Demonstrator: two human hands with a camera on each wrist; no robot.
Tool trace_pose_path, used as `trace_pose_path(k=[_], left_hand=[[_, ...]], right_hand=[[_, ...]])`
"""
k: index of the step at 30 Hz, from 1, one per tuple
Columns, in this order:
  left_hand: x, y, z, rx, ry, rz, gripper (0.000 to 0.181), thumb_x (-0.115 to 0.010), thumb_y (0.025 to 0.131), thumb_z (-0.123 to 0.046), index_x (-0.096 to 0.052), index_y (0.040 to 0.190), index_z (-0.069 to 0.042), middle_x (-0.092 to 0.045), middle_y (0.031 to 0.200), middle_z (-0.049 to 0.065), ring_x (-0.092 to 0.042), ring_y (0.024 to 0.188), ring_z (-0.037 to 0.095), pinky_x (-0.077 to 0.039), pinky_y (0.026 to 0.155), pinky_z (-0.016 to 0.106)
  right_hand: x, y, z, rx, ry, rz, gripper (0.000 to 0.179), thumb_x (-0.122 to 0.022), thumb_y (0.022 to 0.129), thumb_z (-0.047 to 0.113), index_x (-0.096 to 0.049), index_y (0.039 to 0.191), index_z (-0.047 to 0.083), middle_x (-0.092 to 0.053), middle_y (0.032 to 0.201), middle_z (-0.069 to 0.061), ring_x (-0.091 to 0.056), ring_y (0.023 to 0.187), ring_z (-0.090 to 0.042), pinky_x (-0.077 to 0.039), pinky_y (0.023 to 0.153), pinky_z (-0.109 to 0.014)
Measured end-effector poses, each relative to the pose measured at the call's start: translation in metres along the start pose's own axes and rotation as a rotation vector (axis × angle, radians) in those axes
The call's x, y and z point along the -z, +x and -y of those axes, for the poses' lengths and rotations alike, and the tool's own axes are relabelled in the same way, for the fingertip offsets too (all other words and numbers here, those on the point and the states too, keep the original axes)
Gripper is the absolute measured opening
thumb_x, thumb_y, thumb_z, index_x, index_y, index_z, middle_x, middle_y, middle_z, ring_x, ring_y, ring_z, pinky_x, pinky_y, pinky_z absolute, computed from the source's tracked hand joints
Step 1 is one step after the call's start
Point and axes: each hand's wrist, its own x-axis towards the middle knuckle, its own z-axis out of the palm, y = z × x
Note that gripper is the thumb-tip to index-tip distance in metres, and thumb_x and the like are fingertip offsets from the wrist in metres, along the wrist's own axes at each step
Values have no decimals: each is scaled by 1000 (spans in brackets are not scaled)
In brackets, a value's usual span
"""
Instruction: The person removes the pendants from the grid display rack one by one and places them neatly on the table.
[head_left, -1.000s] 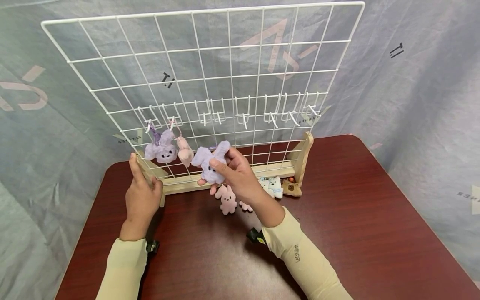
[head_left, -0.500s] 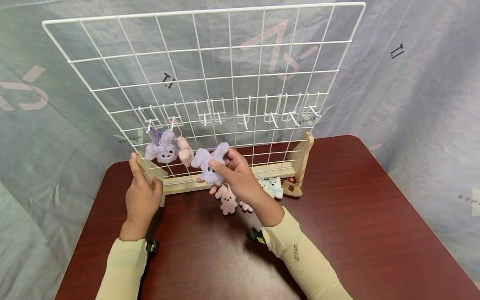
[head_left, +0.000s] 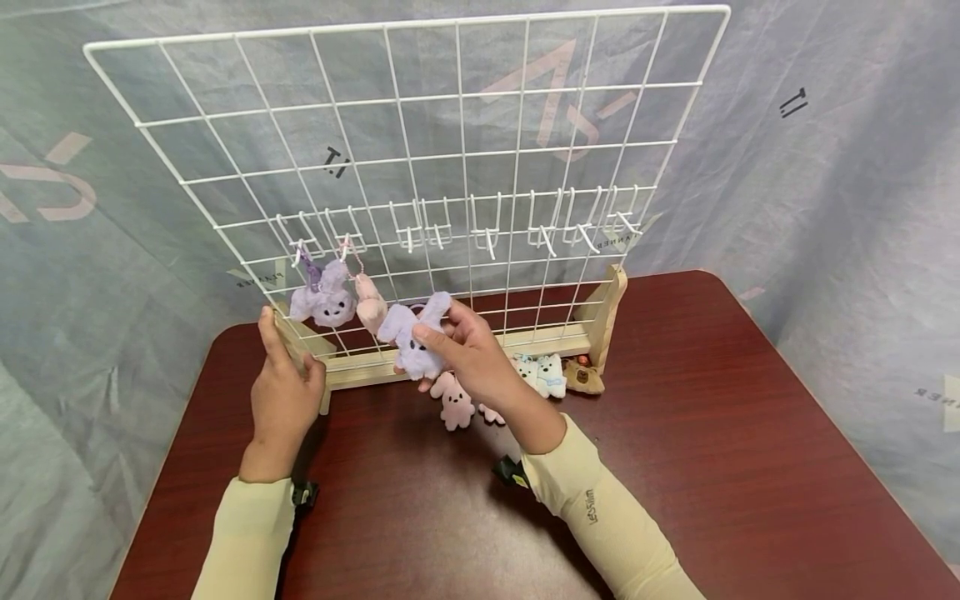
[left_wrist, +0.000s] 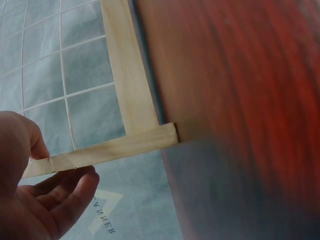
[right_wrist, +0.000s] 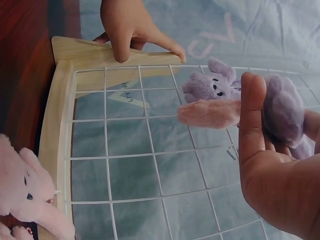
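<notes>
My right hand [head_left: 480,354] pinches a fluffy lavender bunny plush keychain [head_left: 417,354] between thumb and fingers, in front of the lower grid; the right wrist view shows the plush [right_wrist: 282,107] partly behind the thumb. With the left hand [head_left: 285,396] I grip the wooden side foot [left_wrist: 110,151] of the stand, thumb on one side and fingers on the other in the left wrist view. Another lavender bunny plush [head_left: 330,302] and a pink plush [head_left: 370,304] hang from hooks on the left of the white wire grid [head_left: 462,154].
Several white hooks [head_left: 487,237] line the grid to the right. On the dark red table [head_left: 420,517] lie a pink bunny plush [head_left: 456,404], white bear plushes [head_left: 551,377] and a brown plush [head_left: 583,377] near the wooden base. A grey curtain [head_left: 825,208] stands behind.
My right hand has lowered the lavender bunny plush slightly and shifted it a little to the left. The left hand has stayed on the stand's foot.
</notes>
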Motion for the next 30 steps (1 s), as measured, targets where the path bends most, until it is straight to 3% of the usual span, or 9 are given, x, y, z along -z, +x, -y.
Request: trace_pose_path(k=[9,16,23,27,30], left_hand=[[0,0,0,2,-1,-3,90,-61,94,-9,-11,168,-12,-57,78,31,-42,50,36,-35,48,52],[0,0,1,-2,-3,-10,90,-61,94,-9,-12,168,-12,-59,81,34,-44,50,38,-37,49,55],[0,0,0,1,-2,-11,89,-61,94,-10,-12,169,-12,-58,79,33,-44,50,38,-36,49,55],[0,0,0,-1,-5,-8,89,-60,94,-10,-12,169,-12,-57,79,32,-43,50,37,-36,49,54],[0,0,1,1,-3,-6,89,-60,95,-10,-11,169,-12,-58,79,32,-43,50,37,-36,49,54]], right_hand=[[-1,-1,1,-27,-55,14,14,-46,111,10,-52,114,-1,-74,91,-7,-76,72,-17,-58,54,-29],[-1,-1,-2,-29,-115,-5,18,-46,112,12,-53,113,-4,-72,92,-30,-73,66,-17,-57,52,-31],[-1,1,-4,-23,-157,-157,22,-58,107,12,-63,118,-6,-73,91,-10,-71,71,-12,-58,60,-28],[0,2,-5,-32,-194,-194,27,-60,105,12,-68,123,-8,-72,106,-12,-70,83,-7,-59,72,-24],[-1,2,-5,-44,-193,-196,28,-61,105,12,-68,122,-9,-72,107,-15,-70,82,-7,-60,72,-24]])
